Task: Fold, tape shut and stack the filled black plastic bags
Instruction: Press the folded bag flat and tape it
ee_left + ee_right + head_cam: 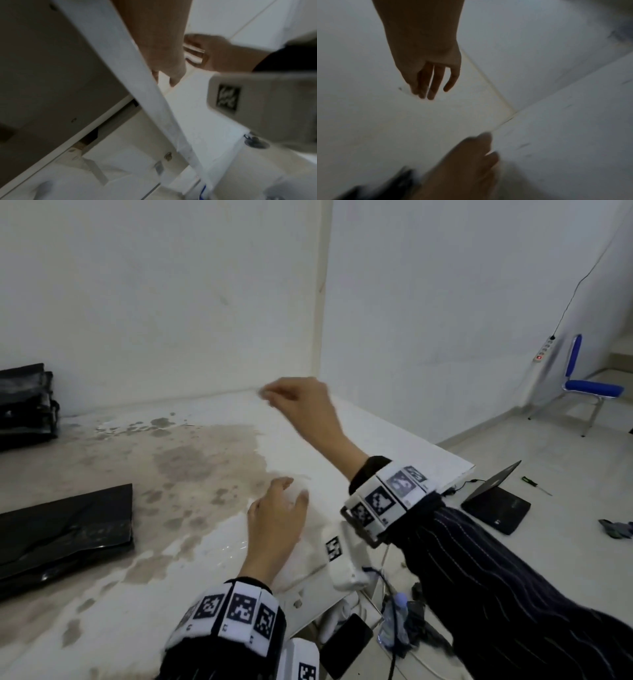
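Observation:
A filled black bag (68,529) lies flat on the white table (191,542) at the left. A stack of folded black bags (27,402) stands at the far left by the wall. My left hand (277,508) rests near the table's right edge, its fingers and thumb curled round a clear tape roll (295,494) that is hard to make out. My right hand (298,398) is raised above and beyond it, and pinches a small pale tape end (265,392). Both wrist views are blurred. The right wrist view shows the right hand (428,70) above the left hand (467,162).
The tabletop has wide grey-brown stains (191,460). On the floor at the right are an open laptop (496,505), a green screwdriver (534,485) and a blue chair (589,388). A bottle (394,621), a phone (346,645) and cables lie below the table's edge.

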